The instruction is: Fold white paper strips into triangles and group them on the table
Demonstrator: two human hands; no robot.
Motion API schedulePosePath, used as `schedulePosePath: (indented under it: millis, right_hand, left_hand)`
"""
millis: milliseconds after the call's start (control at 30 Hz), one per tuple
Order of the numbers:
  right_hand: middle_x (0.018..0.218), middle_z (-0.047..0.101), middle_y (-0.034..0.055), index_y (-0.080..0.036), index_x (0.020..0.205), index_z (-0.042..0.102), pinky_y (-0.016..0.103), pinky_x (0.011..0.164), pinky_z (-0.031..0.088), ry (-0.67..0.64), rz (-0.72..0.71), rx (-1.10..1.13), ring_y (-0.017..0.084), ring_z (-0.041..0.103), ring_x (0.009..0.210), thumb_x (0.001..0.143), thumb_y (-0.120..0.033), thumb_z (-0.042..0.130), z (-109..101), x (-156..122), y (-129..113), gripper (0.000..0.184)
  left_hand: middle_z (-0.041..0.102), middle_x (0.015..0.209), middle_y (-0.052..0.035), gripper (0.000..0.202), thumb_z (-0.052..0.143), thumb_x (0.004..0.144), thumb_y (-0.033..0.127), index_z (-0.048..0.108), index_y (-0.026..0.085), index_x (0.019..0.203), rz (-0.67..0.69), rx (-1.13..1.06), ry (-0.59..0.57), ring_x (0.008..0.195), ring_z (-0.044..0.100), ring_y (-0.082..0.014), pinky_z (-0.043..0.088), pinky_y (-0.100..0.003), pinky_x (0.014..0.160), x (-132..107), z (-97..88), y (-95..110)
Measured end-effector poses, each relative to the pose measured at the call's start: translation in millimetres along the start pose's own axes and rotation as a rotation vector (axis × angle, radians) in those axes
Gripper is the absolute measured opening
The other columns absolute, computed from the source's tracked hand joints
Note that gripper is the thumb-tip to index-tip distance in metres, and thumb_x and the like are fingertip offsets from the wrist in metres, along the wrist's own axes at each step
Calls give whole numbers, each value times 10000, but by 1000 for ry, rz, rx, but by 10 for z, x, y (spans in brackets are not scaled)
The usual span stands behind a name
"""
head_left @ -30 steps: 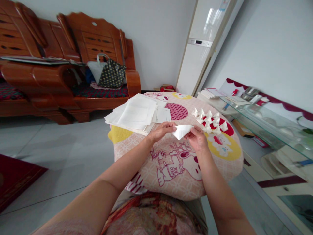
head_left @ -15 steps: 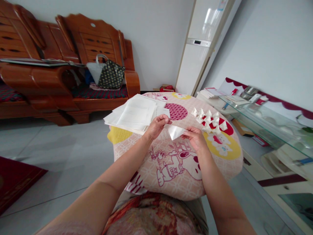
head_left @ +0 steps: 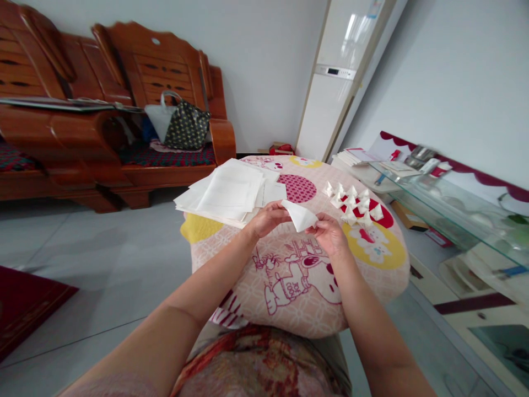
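A small folded piece of white paper [head_left: 301, 215], roughly triangular, is held in the air over the round table between both hands. My left hand [head_left: 269, 218] pinches its left corner. On the opposite corner, the fingers of my right hand [head_left: 329, 232] are closed. Left of the hands lies a loose stack of white paper sheets [head_left: 232, 190]. To the right, several folded white paper shapes [head_left: 352, 204] with pointed tips stand grouped on the cloth.
A pink patterned cloth [head_left: 256, 298] covers the table. On the right is a glass-topped cabinet [head_left: 450, 207] holding cups and papers. Wooden chairs [head_left: 165, 60] with a dark patterned bag [head_left: 188, 125] stand at the back left, and a tall white appliance [head_left: 326, 105] behind.
The folded paper has been turned in my hands, its top left corner now tipped up. My left fingers have shifted beneath its left corner. The stack and the folded shapes stay put.
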State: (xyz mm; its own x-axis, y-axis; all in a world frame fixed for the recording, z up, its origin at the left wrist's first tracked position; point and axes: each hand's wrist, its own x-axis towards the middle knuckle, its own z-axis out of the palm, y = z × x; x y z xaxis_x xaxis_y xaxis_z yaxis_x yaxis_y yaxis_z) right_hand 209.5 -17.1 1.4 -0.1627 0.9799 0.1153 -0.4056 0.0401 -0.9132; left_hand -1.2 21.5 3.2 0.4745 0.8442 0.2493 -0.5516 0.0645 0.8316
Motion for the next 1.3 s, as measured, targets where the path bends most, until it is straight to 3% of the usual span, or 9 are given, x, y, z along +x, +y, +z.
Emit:
schedulePosePath:
  millis: [133,300,467,633,800,1067,1300]
  right_hand:
    - [720,750,15,-198,733,755,311,668,579,112,-37,-252,174,691,664,600,-211,740,18,29,54,134]
    - [647,719,14,-200,949,809,272,509,454,305,-204,-610,172,625,578,708,-237,684,-21,47,72,274]
    - [724,750,18,-240,1085,793,267,447,405,128,-195,-486,161,601,545,750,-299,722,134,-3,13,347]
    - [657,719,6,-214,824,764,234,409,392,87,-112,-357,144,617,517,689,-295,768,232,-39,-35,158]
    - [550,668,-10,-207,785,723,213,371,379,39,-55,-295,127,588,449,702,-340,796,195,-60,-69,174]
    - [609,721,19,-203,806,687,217,383,466,13,7,-253,154,660,478,717,-406,811,192,-68,-64,255]
    - [607,715,2,-216,798,679,231,417,523,27,-8,-239,169,692,514,716,-421,828,195,-62,-49,266]
  left_hand:
    - [691,759,-15,219,830,683,295,703,144,777,71,48,30,715,620,-133,496,-271,747,-8,12,62]
    - [628,693,6,157,759,728,258,654,148,770,133,317,46,636,540,-108,403,-245,629,-22,33,87]
    - [641,739,-8,130,684,764,240,677,143,850,56,524,-94,659,543,-118,403,-265,645,-45,75,48]
    - [677,795,-34,149,650,772,225,688,140,888,39,598,-129,719,595,-145,442,-284,682,-55,82,22]
    - [657,778,-23,131,668,798,241,651,147,888,42,577,-158,689,584,-128,431,-271,647,-56,85,13]
    - [629,838,-16,324,828,742,280,606,161,946,77,478,-146,734,578,-124,437,-267,673,-67,163,32]
    - [611,818,-5,264,809,780,317,630,168,905,176,615,-50,739,535,-125,416,-274,705,-66,178,23]
